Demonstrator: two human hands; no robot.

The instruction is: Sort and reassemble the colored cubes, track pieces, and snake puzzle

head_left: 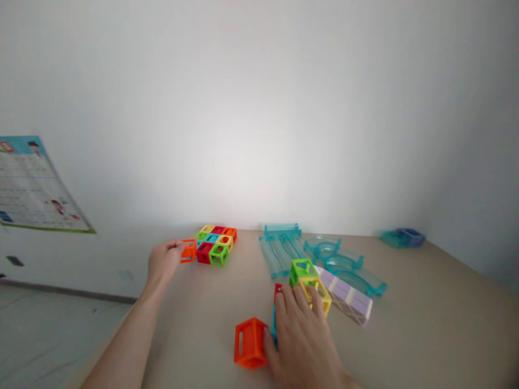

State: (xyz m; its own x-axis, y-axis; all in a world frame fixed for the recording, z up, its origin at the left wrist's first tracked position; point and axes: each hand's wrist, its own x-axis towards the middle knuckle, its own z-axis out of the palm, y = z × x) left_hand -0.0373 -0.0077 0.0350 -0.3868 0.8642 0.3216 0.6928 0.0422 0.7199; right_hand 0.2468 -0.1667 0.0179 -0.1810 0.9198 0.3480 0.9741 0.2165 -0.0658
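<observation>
At the left, my left hand is closed on an orange frame cube, held beside a flat block of several coloured cubes near the wall. My right hand lies over a cluster of cubes in the lower middle, its fingers bent on a yellow cube. Behind that one is a green cube. Red and blue pieces show at the hand's left side, mostly covered. Close to its thumb sits another orange cube.
Clear teal track pieces and curved ones lie behind the right hand. A purple patterned box is to its right. At the far right is a blue cube with teal pieces. A poster hangs on the left wall.
</observation>
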